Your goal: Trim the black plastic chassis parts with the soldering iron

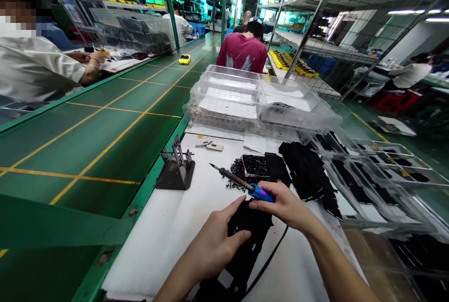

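Note:
My left hand [213, 241] presses down on a flat black plastic part [250, 227] lying on the white bench top [196, 208], thumb and fingers gripping its left edge. My right hand [286, 206] holds a soldering iron with a blue grip [261, 193]; its thin metal tip [214, 167] points up and left, away from the part. The iron's black cord [270, 257] trails back toward me. Just beyond my hands sits a small tray of tiny black screws [255, 165] with loose ones scattered beside it.
A black iron stand [176, 169] sits at the bench's left edge beside the green conveyor [87, 138]. A pile of black parts [308, 171] and clear trays [259, 101] lie ahead and right. A yellow toy car [184, 59] rides the belt. Other people sit at left and ahead.

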`<act>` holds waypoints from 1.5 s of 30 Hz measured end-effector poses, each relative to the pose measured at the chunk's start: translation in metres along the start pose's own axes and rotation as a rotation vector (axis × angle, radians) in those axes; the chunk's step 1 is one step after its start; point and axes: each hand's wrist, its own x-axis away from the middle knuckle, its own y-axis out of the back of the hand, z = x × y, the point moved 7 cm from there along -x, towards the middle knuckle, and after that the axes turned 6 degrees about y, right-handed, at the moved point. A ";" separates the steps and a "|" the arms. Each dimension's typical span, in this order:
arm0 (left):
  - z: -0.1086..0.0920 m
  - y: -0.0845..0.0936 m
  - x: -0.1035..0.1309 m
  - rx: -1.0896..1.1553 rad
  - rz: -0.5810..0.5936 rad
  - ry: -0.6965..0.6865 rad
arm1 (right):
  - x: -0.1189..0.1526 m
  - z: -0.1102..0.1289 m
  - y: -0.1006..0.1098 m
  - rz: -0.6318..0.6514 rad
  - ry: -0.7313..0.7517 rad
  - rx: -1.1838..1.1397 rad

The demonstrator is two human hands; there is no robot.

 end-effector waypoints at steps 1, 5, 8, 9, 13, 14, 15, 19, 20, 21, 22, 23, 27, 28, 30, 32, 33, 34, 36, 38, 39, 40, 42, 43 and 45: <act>0.001 0.000 0.000 0.002 0.007 0.000 | -0.001 0.000 0.000 0.008 0.005 0.020; 0.005 0.001 -0.002 -0.001 0.000 0.003 | -0.004 -0.008 -0.006 0.108 -0.095 -0.045; 0.007 0.000 -0.003 0.075 0.016 0.002 | -0.007 -0.010 -0.007 0.132 -0.110 -0.050; 0.006 -0.001 -0.003 0.113 0.038 -0.009 | -0.008 -0.010 -0.007 0.132 -0.098 -0.047; -0.003 -0.004 -0.001 0.188 0.120 -0.086 | -0.010 -0.008 -0.010 0.199 -0.079 -0.101; -0.004 -0.003 0.000 0.179 0.110 -0.092 | -0.010 -0.008 -0.011 0.217 -0.083 -0.115; -0.003 -0.002 -0.001 0.163 0.085 -0.089 | -0.010 -0.008 -0.011 0.229 -0.087 -0.123; 0.007 0.000 -0.006 0.082 -0.029 -0.057 | -0.009 -0.011 -0.013 0.233 -0.101 -0.151; 0.010 0.000 -0.008 0.080 -0.032 -0.045 | -0.009 -0.012 -0.014 0.226 -0.104 -0.166; 0.013 -0.002 -0.010 0.087 -0.026 -0.034 | -0.009 -0.012 -0.014 0.215 -0.106 -0.183; 0.016 -0.002 -0.012 0.102 -0.019 -0.025 | -0.010 -0.012 -0.015 0.202 -0.109 -0.200; 0.017 -0.003 -0.014 0.122 -0.012 -0.019 | -0.010 -0.012 -0.016 0.187 -0.112 -0.219; 0.019 -0.002 -0.016 0.200 -0.002 -0.004 | -0.011 -0.013 -0.020 0.177 -0.153 -0.325; 0.019 -0.001 -0.016 0.204 -0.009 0.002 | -0.011 -0.014 -0.021 0.184 -0.169 -0.355; 0.017 0.002 -0.015 0.192 -0.035 0.011 | -0.012 -0.015 -0.023 0.199 -0.202 -0.406; 0.016 0.003 -0.014 0.178 -0.052 0.016 | -0.012 -0.016 -0.024 0.206 -0.230 -0.443; 0.016 0.002 -0.015 0.179 -0.051 0.020 | -0.013 -0.017 -0.024 0.207 -0.242 -0.456; 0.016 0.002 -0.015 0.187 -0.045 0.026 | -0.013 -0.018 -0.024 0.207 -0.250 -0.465; 0.017 0.001 -0.016 0.198 -0.041 0.033 | -0.013 -0.019 -0.025 0.205 -0.261 -0.471; 0.019 0.001 -0.016 0.195 -0.054 0.035 | -0.012 -0.019 -0.026 0.195 -0.262 -0.459; 0.020 0.001 -0.017 0.191 -0.059 0.035 | -0.011 -0.018 -0.026 0.181 -0.257 -0.445; 0.021 0.002 -0.017 0.187 -0.062 0.037 | -0.010 -0.017 -0.025 0.157 -0.245 -0.423; 0.021 0.003 -0.017 0.172 -0.075 0.038 | -0.008 -0.013 -0.022 0.087 -0.205 -0.363; 0.021 0.004 -0.016 0.159 -0.087 0.036 | -0.007 -0.011 -0.020 0.048 -0.181 -0.330; 0.019 0.005 -0.015 0.131 -0.109 0.035 | -0.005 -0.007 -0.017 -0.015 -0.138 -0.270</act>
